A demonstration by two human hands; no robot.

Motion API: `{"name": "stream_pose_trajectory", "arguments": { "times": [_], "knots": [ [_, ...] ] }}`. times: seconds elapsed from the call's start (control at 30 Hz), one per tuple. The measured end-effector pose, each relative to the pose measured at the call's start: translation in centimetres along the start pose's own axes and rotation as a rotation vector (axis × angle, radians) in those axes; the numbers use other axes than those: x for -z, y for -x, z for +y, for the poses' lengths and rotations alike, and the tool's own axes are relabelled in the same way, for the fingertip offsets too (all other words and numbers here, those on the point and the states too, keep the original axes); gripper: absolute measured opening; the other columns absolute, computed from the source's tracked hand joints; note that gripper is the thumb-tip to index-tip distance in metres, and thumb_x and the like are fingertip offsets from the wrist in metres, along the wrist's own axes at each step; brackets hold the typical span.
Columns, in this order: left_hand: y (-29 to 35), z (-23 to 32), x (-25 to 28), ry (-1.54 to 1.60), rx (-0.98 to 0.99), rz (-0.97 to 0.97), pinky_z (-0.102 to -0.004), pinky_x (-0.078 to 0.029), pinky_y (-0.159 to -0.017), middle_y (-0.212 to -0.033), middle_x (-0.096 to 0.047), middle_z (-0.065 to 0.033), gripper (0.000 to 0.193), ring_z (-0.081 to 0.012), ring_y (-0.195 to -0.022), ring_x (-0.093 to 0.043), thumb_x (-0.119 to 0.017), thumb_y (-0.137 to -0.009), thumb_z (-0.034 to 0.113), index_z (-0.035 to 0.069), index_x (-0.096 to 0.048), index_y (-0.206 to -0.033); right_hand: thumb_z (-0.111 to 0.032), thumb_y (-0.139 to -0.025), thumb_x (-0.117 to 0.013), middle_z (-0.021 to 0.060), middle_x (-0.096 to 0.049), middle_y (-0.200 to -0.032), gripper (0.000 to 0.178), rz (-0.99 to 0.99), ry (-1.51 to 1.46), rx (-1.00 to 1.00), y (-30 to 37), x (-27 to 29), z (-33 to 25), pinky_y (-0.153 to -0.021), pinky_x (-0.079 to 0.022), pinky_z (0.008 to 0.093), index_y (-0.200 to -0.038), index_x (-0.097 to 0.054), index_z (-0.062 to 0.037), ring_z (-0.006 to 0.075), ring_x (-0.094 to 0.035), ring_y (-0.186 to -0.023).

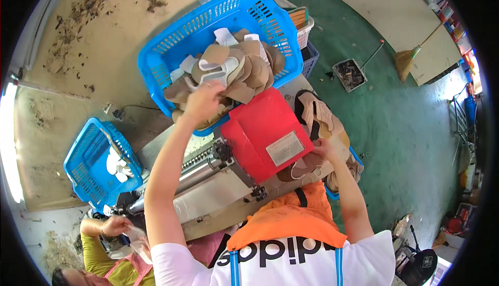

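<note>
My left hand [204, 100] reaches into a large blue basket [174, 34] and closes its fingers at the lower edge of a pale, curved shoe piece [231, 67]. Heaped around it lie beige and brown cut shoe pieces [254, 70], some with white parts. On the other side of a red machine cover [265, 130], my right hand [325, 150] has its fingers bent on the edge of a beige shoe upper [306, 165]. More tan and black uppers [319, 114] are piled beside that hand. Its fingertips are partly hidden.
Metal rollers [200, 171] run left from the red cover. A smaller blue basket [101, 182] with white pieces stands at the left. At the lower left a co-worker's hand [117, 225] holds a pale, thin piece. A dustpan [349, 74] and a broom [405, 63] are at the upper right.
</note>
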State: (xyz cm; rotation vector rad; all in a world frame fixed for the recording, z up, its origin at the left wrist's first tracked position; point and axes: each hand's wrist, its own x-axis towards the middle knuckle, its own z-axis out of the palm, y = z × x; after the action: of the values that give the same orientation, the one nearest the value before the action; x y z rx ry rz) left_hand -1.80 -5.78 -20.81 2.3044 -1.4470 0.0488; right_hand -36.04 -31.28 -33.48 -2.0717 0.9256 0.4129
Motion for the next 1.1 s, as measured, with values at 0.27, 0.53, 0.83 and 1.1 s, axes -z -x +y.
{"name": "stream_pose_trajectory", "arguments": {
  "times": [0.27, 0.53, 0.83, 1.1],
  "knots": [
    [-2.4, -3.0, -0.3, -0.434, 0.347, -0.010, -0.0445, -0.044, -0.081, -0.111, -0.055, -0.0148, 0.033, -0.0343, -0.095, -0.053, -0.054, -0.079, 0.021, 0.002, -0.055, -0.107, -0.016, -0.064, -0.058, 0.0080, -0.054, -0.073, 0.025, 0.006, 0.074, 0.251, 8.2, 3.2, -3.3, -0.063, -0.041, 0.0318, -0.083, -0.053, -0.0002, 0.0154, -0.051, -0.073],
    [-4.5, -3.8, 0.6, 0.269, 0.717, 0.388, -0.0380, -0.039, -0.091, -0.125, -0.045, -0.0189, 0.050, -0.0294, -0.108, -0.049, -0.058, -0.082, 0.026, 0.001, -0.044, -0.123, -0.004, -0.071, -0.048, 0.0187, -0.058, -0.096, 0.052, -0.131, -0.137, 0.563, 20.1, 5.2, -6.9, -0.077, -0.045, 0.0359, -0.122, -0.047, -0.0123, 0.0334, -0.056, -0.082],
    [20.3, 18.0, 2.7, 1.854, 0.205, -0.330, -0.0342, -0.024, -0.102, -0.131, -0.038, -0.0094, 0.082, -0.0198, -0.122, -0.034, -0.068, -0.074, 0.040, 0.003, -0.028, -0.135, 0.002, -0.072, -0.050, 0.0103, -0.049, -0.124, 0.059, -0.577, -0.411, 0.804, 17.9, 4.6, -15.2, -0.096, -0.035, 0.0313, -0.130, -0.038, -0.0028, 0.0194, -0.046, -0.114],
    [31.6, 20.6, 6.8, 1.339, 0.833, 0.625, -0.0262, -0.042, -0.087, -0.113, -0.053, -0.0075, 0.072, -0.0135, -0.100, -0.053, -0.051, -0.076, -0.014, 0.009, -0.022, -0.138, 0.004, -0.074, -0.047, 0.0127, -0.045, -0.128, 0.057, -0.482, -0.527, 0.840, 18.0, -6.7, -20.5, -0.104, -0.025, 0.0342, -0.130, -0.038, -0.0042, 0.0239, -0.044, -0.117]
  ]
}}
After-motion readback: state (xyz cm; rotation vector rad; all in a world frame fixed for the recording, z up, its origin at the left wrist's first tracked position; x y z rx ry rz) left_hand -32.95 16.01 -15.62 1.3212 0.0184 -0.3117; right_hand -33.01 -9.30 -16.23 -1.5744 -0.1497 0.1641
